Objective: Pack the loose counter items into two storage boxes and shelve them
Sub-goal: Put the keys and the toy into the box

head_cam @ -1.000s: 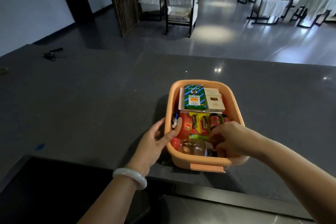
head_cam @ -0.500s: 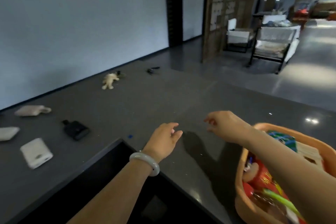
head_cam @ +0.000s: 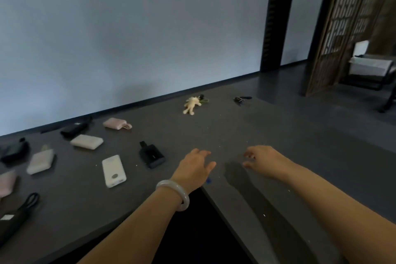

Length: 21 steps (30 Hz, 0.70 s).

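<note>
Grey counter [head_cam: 214, 130]: loose items not yet packed. White power bank [head_cam: 113, 171] and black power bank [head_cam: 151, 156] lie at 9 o'clock of the left hand [head_cam: 196, 168]; plush keychain [head_cam: 191, 104] at 12, keys [head_cam: 241, 99] at 1. Left hand and right hand [head_cam: 262, 159] are both empty, fingers relaxed, over the counter. No storage box in view. Judgement: this batch wholly unpacked, shelving pending.

left wrist: a smooth, milky-white round bangle [head_cam: 176, 189] is being worn just behind the left hand [head_cam: 194, 169].
forearms: both are being shown bare up to the frame edge.
</note>
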### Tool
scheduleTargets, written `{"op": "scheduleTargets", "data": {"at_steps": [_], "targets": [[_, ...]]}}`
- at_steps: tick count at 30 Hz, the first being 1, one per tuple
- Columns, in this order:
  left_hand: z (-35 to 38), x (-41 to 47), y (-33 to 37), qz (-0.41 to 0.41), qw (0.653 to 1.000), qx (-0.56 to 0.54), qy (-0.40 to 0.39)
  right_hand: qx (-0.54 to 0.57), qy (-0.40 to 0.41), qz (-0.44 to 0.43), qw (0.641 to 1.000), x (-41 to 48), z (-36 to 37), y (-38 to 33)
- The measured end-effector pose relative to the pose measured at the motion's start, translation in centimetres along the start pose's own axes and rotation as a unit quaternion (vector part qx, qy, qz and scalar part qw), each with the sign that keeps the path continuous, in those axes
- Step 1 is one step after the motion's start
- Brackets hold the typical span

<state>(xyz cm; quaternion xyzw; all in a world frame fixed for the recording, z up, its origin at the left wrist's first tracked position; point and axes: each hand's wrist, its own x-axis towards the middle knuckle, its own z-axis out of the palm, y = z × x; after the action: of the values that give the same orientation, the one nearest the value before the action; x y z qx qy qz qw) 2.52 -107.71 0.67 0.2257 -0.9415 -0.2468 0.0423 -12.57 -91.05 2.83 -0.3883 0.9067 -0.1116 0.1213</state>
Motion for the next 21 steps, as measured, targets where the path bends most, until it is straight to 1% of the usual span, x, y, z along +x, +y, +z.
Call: {"op": "scheduleTargets", "data": {"at_steps": [3,8,10,13,17,21], "targets": [[-2.0,3.0,-2.0,0.003,1.0,0.026,0.006,-0.001,-0.005,0.004,1.0,3.7,-0.9,-1.4],[-5.3,10.1,-4.8,0.029,0.998,0.059,0.007,0.009,0.022,0.022,0.999,10.3,-2.7,-2.8],[-5.8,13.1,-5.5,0.043,0.997,0.067,0.011,0.011,0.028,0.028,0.999,12.7,-3.0,-2.8],[-5.9,17.2,-6.4,0.056,0.996,0.071,0.007,0.019,0.017,0.038,0.999,16.2,-2.8,-2.5],[-5.4,23.0,-6.6,0.048,0.996,0.069,-0.01,0.025,0.007,0.038,0.999,21.4,-3.0,-0.7],[-4.4,27.9,-6.9,0.015,0.996,0.078,-0.033,0.034,-0.007,0.039,0.999,27.1,-3.1,2.1]]}}
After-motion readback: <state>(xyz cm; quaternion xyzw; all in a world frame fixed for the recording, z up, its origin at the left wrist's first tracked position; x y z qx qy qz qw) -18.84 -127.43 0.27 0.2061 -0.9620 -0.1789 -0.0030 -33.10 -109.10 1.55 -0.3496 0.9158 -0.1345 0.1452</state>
